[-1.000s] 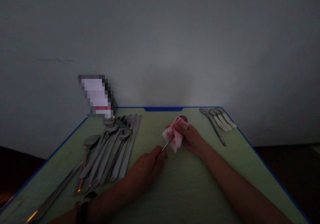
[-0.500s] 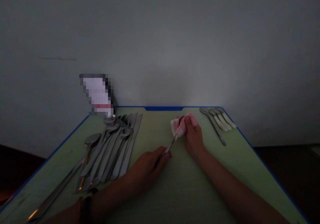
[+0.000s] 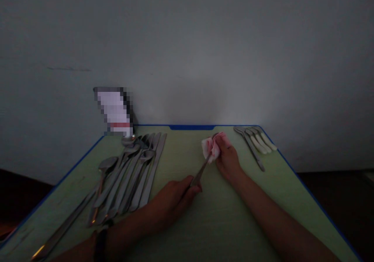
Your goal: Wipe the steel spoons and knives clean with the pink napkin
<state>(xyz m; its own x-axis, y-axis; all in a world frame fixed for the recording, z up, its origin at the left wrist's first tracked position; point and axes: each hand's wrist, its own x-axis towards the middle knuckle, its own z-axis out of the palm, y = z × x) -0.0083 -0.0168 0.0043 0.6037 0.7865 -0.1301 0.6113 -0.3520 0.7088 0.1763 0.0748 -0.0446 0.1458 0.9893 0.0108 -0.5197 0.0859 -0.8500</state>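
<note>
Newly shifted toward one o'clock, the right hand (image 3: 229, 161) pinches the pink cloth (image 3: 214, 149) farther along the utensil (image 3: 200, 174) clenched by the left hand (image 3: 174, 196), apparently wiping the far end.

Cutlery pile (image 3: 125, 185) at left on the table (image 3: 181, 153), spoons (image 3: 257, 142) at far right, cloth (image 3: 214, 150) in the right hand (image 3: 228, 160) between them, utensil (image 3: 200, 173) from left hand (image 3: 177, 194) into cloth, wall (image 3: 204, 40) behind

The pink cloth (image 3: 215, 150) hides much of the metal utensil (image 3: 201, 172); the left hand (image 3: 179, 192) covers its near end. The device (image 3: 113, 109) is pixelated and unreadable. Picture's bottom edge cuts 2 forearms (image 3: 267, 213).
</note>
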